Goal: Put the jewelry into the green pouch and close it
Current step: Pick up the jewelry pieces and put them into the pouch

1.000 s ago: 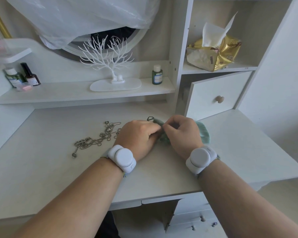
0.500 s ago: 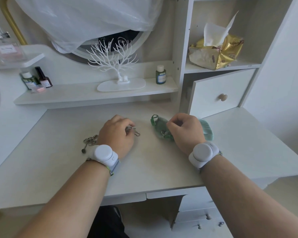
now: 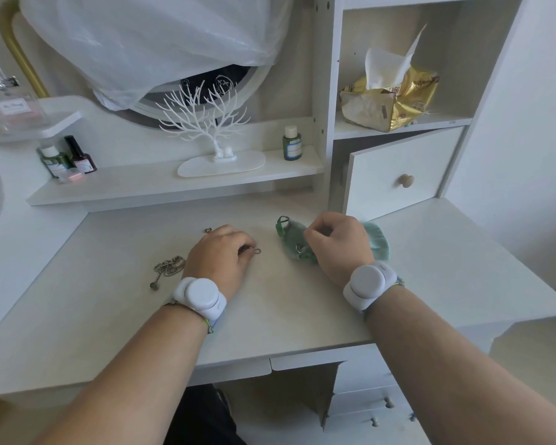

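A green fabric pouch (image 3: 377, 240) lies on the white desk (image 3: 286, 309), its drawstring loop at the left end. My right hand (image 3: 337, 244) rests on the pouch and pinches its mouth, where a bit of silver metal shows. My left hand (image 3: 220, 255) lies palm down over a tangle of silver chain jewelry (image 3: 169, 266), fingers curled on a piece near its right end. A small ring (image 3: 208, 230) sits just beyond that hand. Much of the chain is hidden under my left hand.
A white tree-shaped jewelry stand (image 3: 219, 155) and a small green bottle (image 3: 291, 143) stand on the shelf behind. Small bottles (image 3: 68, 159) sit at the left. A half-open cabinet door (image 3: 395, 175) with a wooden knob is right of the pouch, a tissue pack (image 3: 389, 101) above it.
My left hand left the pouch and moved left onto the chain jewelry. My right hand stayed on the pouch. The view shifted slightly to the left.
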Demonstrator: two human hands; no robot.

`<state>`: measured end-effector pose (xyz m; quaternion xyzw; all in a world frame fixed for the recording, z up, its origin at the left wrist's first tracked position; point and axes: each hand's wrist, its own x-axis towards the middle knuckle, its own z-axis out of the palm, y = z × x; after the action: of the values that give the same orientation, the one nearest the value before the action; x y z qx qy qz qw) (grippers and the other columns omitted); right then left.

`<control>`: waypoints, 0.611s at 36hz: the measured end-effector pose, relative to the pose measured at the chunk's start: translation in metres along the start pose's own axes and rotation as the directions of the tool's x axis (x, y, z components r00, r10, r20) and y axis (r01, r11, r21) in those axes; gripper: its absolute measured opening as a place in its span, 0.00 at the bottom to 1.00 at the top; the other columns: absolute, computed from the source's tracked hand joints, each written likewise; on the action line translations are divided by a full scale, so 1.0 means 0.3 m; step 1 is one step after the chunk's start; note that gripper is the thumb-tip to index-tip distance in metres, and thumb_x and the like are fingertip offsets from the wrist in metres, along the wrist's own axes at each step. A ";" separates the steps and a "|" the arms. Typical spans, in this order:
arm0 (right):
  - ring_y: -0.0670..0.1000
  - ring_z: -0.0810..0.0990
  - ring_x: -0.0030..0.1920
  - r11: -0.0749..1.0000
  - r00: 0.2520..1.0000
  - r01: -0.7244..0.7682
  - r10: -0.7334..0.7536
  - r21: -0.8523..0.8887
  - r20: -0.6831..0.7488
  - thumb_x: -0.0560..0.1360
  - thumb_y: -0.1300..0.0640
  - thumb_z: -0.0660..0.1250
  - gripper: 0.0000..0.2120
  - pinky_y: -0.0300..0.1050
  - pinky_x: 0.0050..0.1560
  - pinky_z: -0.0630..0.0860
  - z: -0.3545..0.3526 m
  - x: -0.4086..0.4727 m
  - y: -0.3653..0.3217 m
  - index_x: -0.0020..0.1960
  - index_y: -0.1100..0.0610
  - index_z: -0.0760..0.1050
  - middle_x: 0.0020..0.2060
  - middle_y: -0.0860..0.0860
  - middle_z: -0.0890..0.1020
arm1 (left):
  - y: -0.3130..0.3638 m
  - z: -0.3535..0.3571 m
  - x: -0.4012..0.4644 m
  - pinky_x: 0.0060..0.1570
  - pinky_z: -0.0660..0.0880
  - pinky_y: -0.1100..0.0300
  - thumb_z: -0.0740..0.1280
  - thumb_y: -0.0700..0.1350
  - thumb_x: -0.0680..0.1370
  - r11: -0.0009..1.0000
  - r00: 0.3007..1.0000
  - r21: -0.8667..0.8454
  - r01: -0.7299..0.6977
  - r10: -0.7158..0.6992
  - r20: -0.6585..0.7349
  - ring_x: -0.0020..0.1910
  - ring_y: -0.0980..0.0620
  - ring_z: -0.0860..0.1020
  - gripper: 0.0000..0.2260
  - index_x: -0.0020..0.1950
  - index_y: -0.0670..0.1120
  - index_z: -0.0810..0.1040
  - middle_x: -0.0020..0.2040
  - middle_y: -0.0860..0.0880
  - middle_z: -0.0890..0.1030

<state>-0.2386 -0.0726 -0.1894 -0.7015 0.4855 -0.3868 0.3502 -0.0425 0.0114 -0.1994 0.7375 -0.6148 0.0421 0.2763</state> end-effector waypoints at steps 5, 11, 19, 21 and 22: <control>0.41 0.76 0.28 1.000 1.000 0.004 -0.004 0.000 -0.003 0.74 0.60 0.68 0.08 0.30 0.25 0.69 0.001 0.002 0.002 0.38 0.54 0.81 0.29 0.47 0.81 | 0.008 -0.021 -0.011 0.54 0.75 0.49 0.69 0.41 0.74 0.999 0.997 -0.015 0.042 -0.043 -0.064 0.53 0.42 0.78 0.11 0.55 0.50 0.83 0.54 0.48 0.80; 0.41 0.75 0.26 1.000 1.000 0.004 -0.004 0.007 0.000 0.74 0.60 0.68 0.08 0.32 0.25 0.68 0.003 0.004 0.006 0.37 0.54 0.81 0.28 0.46 0.79 | -0.023 -0.039 -0.066 0.56 0.76 0.50 0.70 0.46 0.72 0.995 0.996 0.045 0.086 -0.086 0.001 0.55 0.43 0.78 0.12 0.55 0.52 0.82 0.55 0.49 0.80; 0.39 0.75 0.26 1.000 1.000 -0.001 0.001 0.009 0.001 0.74 0.60 0.68 0.08 0.32 0.24 0.69 0.004 0.002 0.007 0.37 0.54 0.81 0.28 0.47 0.81 | -0.031 -0.032 -0.066 0.46 0.79 0.51 0.72 0.44 0.74 0.999 0.998 0.042 0.018 -0.015 -0.053 0.45 0.44 0.82 0.05 0.47 0.50 0.86 0.48 0.50 0.84; 0.41 0.75 0.26 1.000 1.000 -0.001 0.001 0.003 -0.003 0.73 0.60 0.68 0.08 0.32 0.24 0.69 0.004 0.003 0.006 0.37 0.54 0.81 0.29 0.48 0.81 | -0.030 -0.030 -0.065 0.45 0.79 0.51 0.72 0.44 0.74 0.998 0.998 0.057 0.009 -0.006 -0.057 0.45 0.43 0.81 0.04 0.46 0.50 0.86 0.47 0.50 0.84; 0.42 0.75 0.26 1.000 1.000 0.000 0.000 -0.005 -0.004 0.73 0.59 0.68 0.08 0.32 0.25 0.69 0.004 0.002 0.006 0.37 0.53 0.81 0.29 0.48 0.81 | -0.029 -0.029 -0.065 0.44 0.79 0.51 0.72 0.44 0.75 0.998 0.998 0.065 0.006 -0.002 -0.060 0.45 0.43 0.81 0.03 0.46 0.50 0.85 0.46 0.50 0.83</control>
<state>-0.2381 -0.0735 -0.1914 -0.7017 0.4870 -0.3871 0.3473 -0.0368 0.0334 -0.2030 0.7456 -0.6031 0.0835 0.2707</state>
